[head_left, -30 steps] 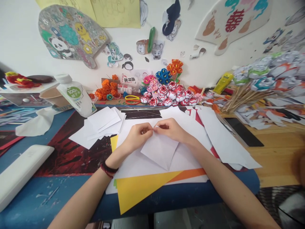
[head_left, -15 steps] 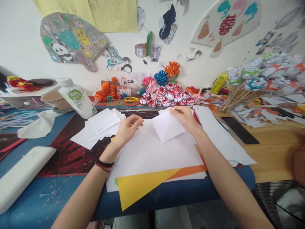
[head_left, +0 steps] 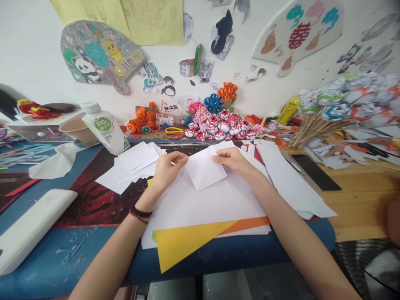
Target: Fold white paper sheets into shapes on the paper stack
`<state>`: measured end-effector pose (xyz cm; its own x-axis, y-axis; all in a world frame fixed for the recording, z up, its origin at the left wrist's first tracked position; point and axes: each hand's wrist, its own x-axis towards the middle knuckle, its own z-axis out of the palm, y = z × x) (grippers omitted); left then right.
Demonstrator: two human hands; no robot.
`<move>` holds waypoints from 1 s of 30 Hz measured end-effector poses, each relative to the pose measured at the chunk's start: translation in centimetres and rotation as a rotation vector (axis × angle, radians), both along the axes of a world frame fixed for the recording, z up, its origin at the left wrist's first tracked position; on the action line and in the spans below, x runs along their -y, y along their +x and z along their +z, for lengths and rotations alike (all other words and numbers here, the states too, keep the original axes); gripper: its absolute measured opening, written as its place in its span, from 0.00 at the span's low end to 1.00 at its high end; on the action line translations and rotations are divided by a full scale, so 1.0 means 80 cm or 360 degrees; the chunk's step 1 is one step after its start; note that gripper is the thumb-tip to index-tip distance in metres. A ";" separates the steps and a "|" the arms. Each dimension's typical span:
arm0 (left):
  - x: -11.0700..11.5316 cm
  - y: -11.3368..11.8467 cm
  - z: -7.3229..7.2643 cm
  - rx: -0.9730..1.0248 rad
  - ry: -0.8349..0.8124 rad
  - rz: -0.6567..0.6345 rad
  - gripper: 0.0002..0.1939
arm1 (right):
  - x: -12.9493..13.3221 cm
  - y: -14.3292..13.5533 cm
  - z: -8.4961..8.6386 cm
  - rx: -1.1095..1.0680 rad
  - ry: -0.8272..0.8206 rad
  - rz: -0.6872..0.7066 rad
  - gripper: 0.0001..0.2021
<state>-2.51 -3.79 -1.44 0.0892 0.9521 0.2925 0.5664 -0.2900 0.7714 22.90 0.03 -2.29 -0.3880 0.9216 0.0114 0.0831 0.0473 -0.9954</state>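
A small square of white paper (head_left: 204,173) with a crease down its middle is held up between my two hands. My left hand (head_left: 170,166) pinches its left corner. My right hand (head_left: 229,160) grips the upper right edge between thumb and fingers. Beneath it lies a large white sheet (head_left: 200,210) on a stack, with a yellow sheet (head_left: 184,241) and an orange sheet (head_left: 243,226) poking out at the front. Left of my left hand is a loose pile of white paper pieces (head_left: 133,164).
A white bottle (head_left: 104,129) and a paper cup (head_left: 79,127) stand at the back left. A long white case (head_left: 37,227) lies at the left. Red-and-white paper flowers (head_left: 221,125) line the wall. More white sheets (head_left: 287,179) and a dark phone-like slab (head_left: 315,171) lie right.
My right hand has brought the creased white paper left and slightly down. My left hand, apart from it before, now pinches its left corner.
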 end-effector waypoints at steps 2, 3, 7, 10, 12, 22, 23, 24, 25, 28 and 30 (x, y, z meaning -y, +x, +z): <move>0.004 0.002 0.004 -0.0151 0.0170 -0.0050 0.13 | -0.002 0.000 -0.003 -0.0025 -0.0001 -0.0057 0.18; 0.006 0.003 0.007 -0.0216 0.0261 -0.0105 0.15 | -0.002 0.000 -0.004 -0.0042 -0.0005 -0.0081 0.19; 0.012 0.003 0.014 -0.0455 0.0504 -0.0376 0.21 | -0.003 0.002 -0.005 -0.0093 -0.0048 -0.0151 0.20; 0.011 -0.001 0.014 -0.0601 0.0599 -0.0404 0.21 | -0.002 0.003 -0.003 -0.0110 -0.0077 -0.0222 0.20; 0.009 -0.004 0.012 -0.0686 0.0637 -0.0385 0.20 | -0.002 0.002 -0.002 -0.0127 -0.0090 -0.0276 0.21; 0.009 -0.001 0.006 -0.0975 0.0657 -0.0458 0.26 | -0.004 -0.001 -0.007 -0.0218 -0.0145 -0.0298 0.21; 0.010 0.000 0.005 -0.1001 0.0660 -0.0462 0.26 | -0.004 -0.002 -0.006 -0.0217 -0.0149 -0.0308 0.21; 0.010 0.000 0.005 -0.0999 0.0665 -0.0459 0.25 | -0.003 -0.002 -0.006 -0.0216 -0.0150 -0.0314 0.22; 0.010 0.001 0.004 -0.0970 0.0665 -0.0452 0.23 | -0.003 -0.003 -0.005 -0.0214 -0.0149 -0.0314 0.22; 0.010 0.004 0.003 -0.0718 0.0651 -0.0386 0.15 | -0.003 -0.002 -0.004 -0.0203 -0.0175 -0.0281 0.24; 0.010 0.006 0.003 -0.0477 0.0589 -0.0238 0.12 | -0.003 0.000 -0.004 -0.0206 -0.0212 -0.0238 0.25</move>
